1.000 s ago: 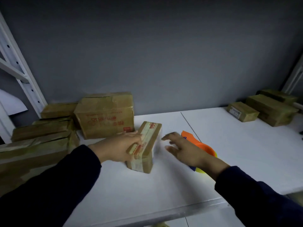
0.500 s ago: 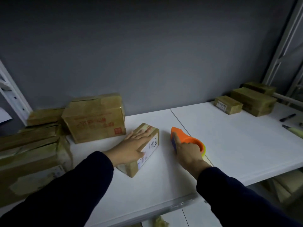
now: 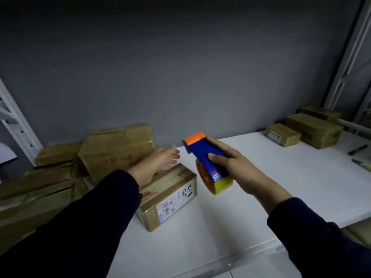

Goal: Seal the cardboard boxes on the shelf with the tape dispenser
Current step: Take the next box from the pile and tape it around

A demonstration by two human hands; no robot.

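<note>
So the tape dispenser (image 3: 208,160) is up off the shelf (image 3: 281,187) now. Half a second ago it sat flat under my right hand (image 3: 239,171), which now grips its blue body in the air just right of the small box (image 3: 170,197). My left hand (image 3: 160,159) has come off the box top, fingers loose and spread. It might still brush the far edge, too dim to tell. I reckon taping the top seam is next.

Tape dispenser (image 3: 206,157): blue body, orange tip, orange hub, yellow-tinted roll. Small box (image 3: 168,195), left of dispenser: brown; white label, black barcode and handwriting, red print. Large box (image 3: 116,149), further left: brown, red lettering. Shelf (image 3: 301,173): white. Wall (image 3: 180,67): grey. Sleeves (image 3: 90,217): dark navy.
</note>
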